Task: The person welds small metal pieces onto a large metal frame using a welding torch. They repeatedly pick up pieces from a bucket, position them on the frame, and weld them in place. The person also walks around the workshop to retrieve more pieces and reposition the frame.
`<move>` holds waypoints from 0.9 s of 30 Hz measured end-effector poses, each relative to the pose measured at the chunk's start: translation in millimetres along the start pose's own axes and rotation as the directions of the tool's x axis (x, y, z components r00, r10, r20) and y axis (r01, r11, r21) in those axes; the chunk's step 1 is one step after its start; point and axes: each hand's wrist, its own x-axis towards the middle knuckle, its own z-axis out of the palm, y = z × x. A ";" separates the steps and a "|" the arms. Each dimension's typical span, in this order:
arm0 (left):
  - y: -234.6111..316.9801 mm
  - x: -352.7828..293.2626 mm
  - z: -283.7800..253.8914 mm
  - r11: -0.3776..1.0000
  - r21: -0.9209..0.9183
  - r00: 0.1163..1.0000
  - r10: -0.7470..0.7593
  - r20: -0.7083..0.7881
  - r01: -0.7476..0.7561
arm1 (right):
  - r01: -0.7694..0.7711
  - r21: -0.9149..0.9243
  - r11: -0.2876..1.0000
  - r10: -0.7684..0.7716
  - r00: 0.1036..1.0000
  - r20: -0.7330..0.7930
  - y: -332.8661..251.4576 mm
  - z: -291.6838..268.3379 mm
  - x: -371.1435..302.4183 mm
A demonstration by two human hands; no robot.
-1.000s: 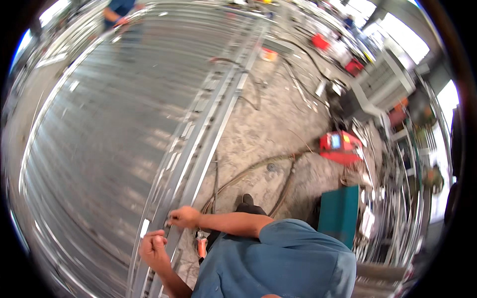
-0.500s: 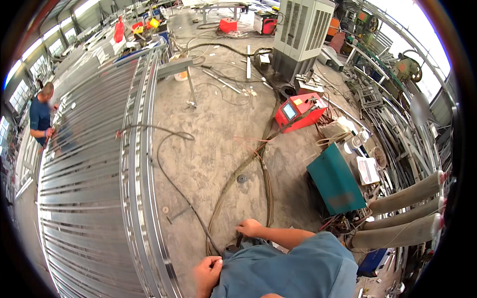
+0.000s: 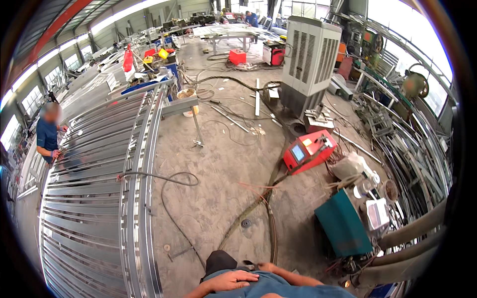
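Across the front of my blue shirt [image 3: 293, 292] lies my left hand [image 3: 232, 280], its fingers stretched out flat and holding nothing. My right hand [image 3: 266, 268] is at waist height just right of it, with fingers curled. A small dark thing [image 3: 250, 263] shows at its fingertips, too small to name. Past my dark trouser knee [image 3: 221, 260], a dark cable [image 3: 181, 218] runs over the floor to a large frame of metal slats [image 3: 89, 198] on my left. Neither hand touches the frame.
A co-worker [image 3: 47, 131] stands at the frame's far left side. To the right are a red machine with a screen [image 3: 310, 151], a teal cabinet [image 3: 343, 226] and a tall grey air cooler [image 3: 310, 64]. Hoses [image 3: 273, 218] cross the floor; metal profiles [image 3: 417, 149] pile along the right.
The view has tilted up, showing more of the far hall. My left hand has moved from my left side onto my shirt front. My right hand stays near my waist.
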 end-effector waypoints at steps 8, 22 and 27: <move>-40.2 76.8 -201.2 0.964 -0.262 0.981 0.001 0.194 0.051 | 0.093 -0.143 0.985 -0.088 0.995 0.040 -20.0 -98.3 148.9; 29.8 215.5 -666.6 0.989 -0.052 0.989 -0.134 0.058 0.137 | -0.411 0.654 0.635 0.630 0.766 -0.130 -135.7 -363.2 319.9; -3.5 292.2 -827.8 0.945 0.020 0.935 -0.318 -0.157 0.325 | -0.487 0.442 0.753 0.537 0.843 0.013 -207.3 -426.2 473.7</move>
